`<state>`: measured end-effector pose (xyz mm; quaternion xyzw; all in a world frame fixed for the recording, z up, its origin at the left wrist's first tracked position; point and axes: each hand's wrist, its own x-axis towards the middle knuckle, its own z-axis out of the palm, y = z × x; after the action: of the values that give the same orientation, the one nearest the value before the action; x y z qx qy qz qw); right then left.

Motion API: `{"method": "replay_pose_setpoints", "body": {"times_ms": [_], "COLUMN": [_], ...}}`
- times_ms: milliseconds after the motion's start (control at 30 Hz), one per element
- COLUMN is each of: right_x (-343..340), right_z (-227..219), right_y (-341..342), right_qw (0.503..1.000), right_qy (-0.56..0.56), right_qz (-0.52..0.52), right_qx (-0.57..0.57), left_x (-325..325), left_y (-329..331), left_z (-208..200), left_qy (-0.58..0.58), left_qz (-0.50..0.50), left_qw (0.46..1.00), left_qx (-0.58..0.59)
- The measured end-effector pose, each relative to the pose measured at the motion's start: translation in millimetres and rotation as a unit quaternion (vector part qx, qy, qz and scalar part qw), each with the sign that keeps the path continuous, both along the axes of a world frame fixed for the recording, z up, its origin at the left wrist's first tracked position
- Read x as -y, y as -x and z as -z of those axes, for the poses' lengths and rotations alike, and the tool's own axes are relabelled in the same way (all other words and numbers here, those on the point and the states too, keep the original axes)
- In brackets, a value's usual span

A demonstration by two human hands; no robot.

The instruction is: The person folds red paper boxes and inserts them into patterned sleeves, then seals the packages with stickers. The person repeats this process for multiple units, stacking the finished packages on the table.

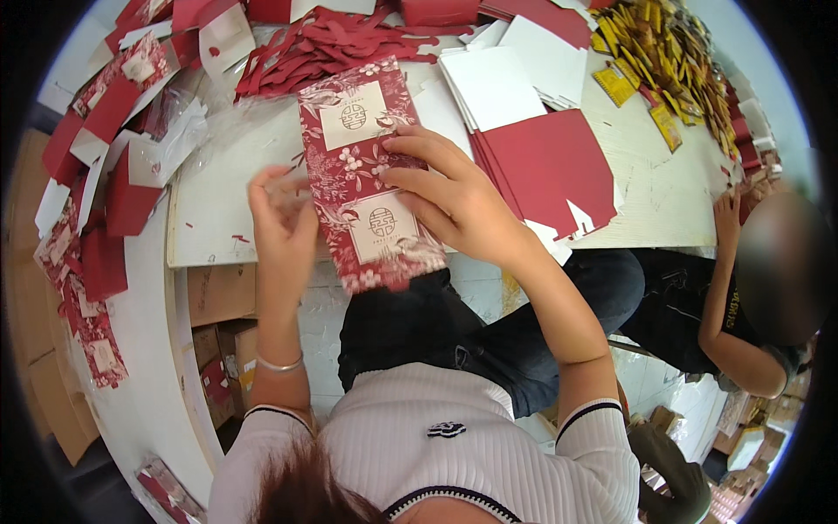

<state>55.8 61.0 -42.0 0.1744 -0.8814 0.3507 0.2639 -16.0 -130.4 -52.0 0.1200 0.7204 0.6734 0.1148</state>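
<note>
A long red floral card sleeve [336, 148] with two cream panels lies at a slant over the table's front edge, its near end above my lap. My right hand [458, 196] rests on its right side, fingers stretched out and apart across the printed face. Beside its left edge is my left hand [284, 218], blurred, with the fingers bent; whether they pinch anything I cannot make out. To the right of the sleeve lie stacked flat red card blanks [546, 166], with white-faced blanks [493, 87] beyond them.
Red ribbons [323, 48] are heaped at the back. Folded red box pieces [131, 188] crowd the left, near crumpled clear plastic [175, 113]. Yellow packets [655, 52] pile up at the far right. A co-worker's hand [726, 218] is at the table's right end. Cardboard boxes [223, 293] sit below the tabletop.
</note>
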Motion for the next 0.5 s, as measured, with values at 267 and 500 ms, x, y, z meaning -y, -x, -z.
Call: {"method": "replay_pose_setpoints", "body": {"times_ms": [267, 500], "right_x": [22, 37], "right_z": [3, -13], "right_y": [5, 10], "right_qw": [0.987, 0.952], "right_qy": [-0.137, -0.255], "right_qz": [0.069, 0.166], "right_qx": [-0.041, -0.023], "left_x": [5, -8], "left_y": [-7, -10], "left_z": [7, 12], "left_qy": [-0.22, -0.195], "left_qz": [0.161, 0.122], "left_qw": [0.929, 0.962], "left_qx": [0.249, 0.147]}}
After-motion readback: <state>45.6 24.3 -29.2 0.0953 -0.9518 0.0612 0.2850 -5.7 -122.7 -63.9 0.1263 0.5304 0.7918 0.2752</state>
